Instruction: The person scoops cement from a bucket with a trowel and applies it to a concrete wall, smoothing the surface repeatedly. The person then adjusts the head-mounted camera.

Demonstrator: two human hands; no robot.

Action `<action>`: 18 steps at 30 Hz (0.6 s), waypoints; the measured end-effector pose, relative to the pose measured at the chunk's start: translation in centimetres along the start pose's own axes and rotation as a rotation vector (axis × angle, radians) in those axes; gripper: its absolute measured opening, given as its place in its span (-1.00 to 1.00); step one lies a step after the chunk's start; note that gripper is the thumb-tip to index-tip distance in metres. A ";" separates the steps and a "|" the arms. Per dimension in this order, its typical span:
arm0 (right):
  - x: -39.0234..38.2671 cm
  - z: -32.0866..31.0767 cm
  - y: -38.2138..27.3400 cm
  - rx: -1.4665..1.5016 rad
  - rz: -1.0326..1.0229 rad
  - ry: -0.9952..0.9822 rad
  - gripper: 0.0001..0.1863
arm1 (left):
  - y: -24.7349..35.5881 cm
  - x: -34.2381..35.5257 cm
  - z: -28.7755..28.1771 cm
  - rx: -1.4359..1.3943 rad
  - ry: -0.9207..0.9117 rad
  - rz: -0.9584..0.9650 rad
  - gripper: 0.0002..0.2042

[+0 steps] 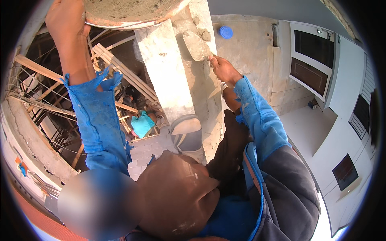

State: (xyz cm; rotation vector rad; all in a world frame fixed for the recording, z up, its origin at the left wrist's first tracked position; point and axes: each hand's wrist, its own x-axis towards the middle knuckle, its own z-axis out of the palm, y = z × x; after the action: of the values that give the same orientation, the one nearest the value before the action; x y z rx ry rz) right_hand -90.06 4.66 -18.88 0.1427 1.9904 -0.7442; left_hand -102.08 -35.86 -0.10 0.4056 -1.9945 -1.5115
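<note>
My left hand (66, 22) is closed on the rim of a round bucket (132, 24) of wet grey mortar at the top left. My right hand (225, 69) grips a trowel (195, 45) whose blade is coated in mortar; it lies over a grey mortar strip along the narrow concrete wall top (159, 68). Small lumps of mortar (205, 34) sit beside the blade. My shoe (186, 134) rests on that wall top, below the hands.
Bamboo poles (124, 72) and scaffolding fill the left, over a drop. A co-worker in a turquoise shirt (141, 122) is below. A blue round container (226, 32) stands on concrete at right, beside a white building (341, 120) with doors and windows.
</note>
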 end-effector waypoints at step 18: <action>-10.2 19.0 14.0 0.002 0.184 -0.031 -0.41 | -0.3 0.9 0.6 -0.115 0.009 -0.187 -0.63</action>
State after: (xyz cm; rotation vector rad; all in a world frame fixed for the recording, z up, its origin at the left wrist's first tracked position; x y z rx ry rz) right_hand -64.81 7.38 -23.13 0.3097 1.9176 -0.6258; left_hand -103.17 -36.01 -0.21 0.5625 -1.8955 -1.7255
